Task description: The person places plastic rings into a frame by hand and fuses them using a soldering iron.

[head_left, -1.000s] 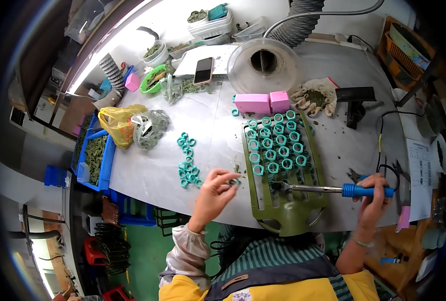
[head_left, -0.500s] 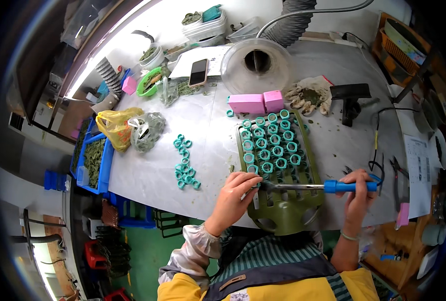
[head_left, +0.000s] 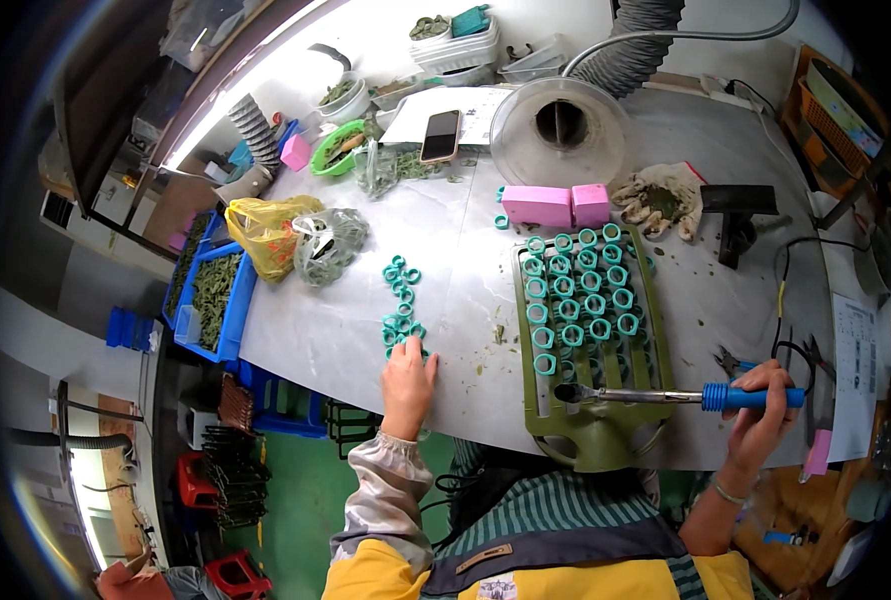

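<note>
My left hand [head_left: 407, 392] reaches over the near end of a cluster of loose teal plastic rings [head_left: 405, 294]. Its fingers are stretched toward the rings and the thumb stands apart; the fingertips touch or nearly touch them. My right hand [head_left: 762, 412] is closed around the blue handle of a soldering iron [head_left: 625, 396]. The iron's metal shaft lies level above the near end of an olive-green slotted rack [head_left: 595, 432], its dark, broad tip pointing left. Rows of teal rings [head_left: 568, 309] sit on the rack.
Pink blocks [head_left: 537, 206] stand behind the rack, beside a soiled glove [head_left: 660, 197] and a black stand [head_left: 737, 225]. A clear extractor hood [head_left: 562, 135] rises at the back. Bags [head_left: 330, 245] and a blue bin of leafy material [head_left: 215, 300] are left; pliers [head_left: 730, 362] lie right.
My left hand has left the rack's near left corner and moved left to the loose rings. The iron's tip now hangs free of that hand. The whole view has shifted slightly.
</note>
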Tool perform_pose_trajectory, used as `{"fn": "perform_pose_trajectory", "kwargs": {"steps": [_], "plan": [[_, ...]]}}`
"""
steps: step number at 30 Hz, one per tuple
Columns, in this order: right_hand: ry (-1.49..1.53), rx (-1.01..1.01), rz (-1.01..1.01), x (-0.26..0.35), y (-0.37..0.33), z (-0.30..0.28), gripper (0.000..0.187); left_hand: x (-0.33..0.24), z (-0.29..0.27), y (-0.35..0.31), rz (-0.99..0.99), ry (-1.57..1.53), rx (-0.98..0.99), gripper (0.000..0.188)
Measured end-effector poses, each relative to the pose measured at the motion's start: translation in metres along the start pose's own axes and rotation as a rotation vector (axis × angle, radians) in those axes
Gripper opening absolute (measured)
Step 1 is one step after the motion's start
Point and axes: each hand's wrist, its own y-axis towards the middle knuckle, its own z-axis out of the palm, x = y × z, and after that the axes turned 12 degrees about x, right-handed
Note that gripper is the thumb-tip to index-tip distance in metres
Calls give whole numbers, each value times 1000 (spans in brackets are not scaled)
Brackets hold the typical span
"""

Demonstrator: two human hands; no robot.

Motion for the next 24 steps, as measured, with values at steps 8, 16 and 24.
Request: {"fn": "perform_pose_trajectory", "kwargs": {"steps": [8, 16, 24], "plan": [[65, -20, 80, 11, 1, 3, 26, -6, -11, 1, 162, -443, 71, 26], [6, -47, 27, 8, 0, -9, 26, -7, -28, 6, -4, -545, 137, 27], [-10, -57, 30, 7, 2, -15, 28, -128, -49, 4, 526, -895, 259, 30]]}}
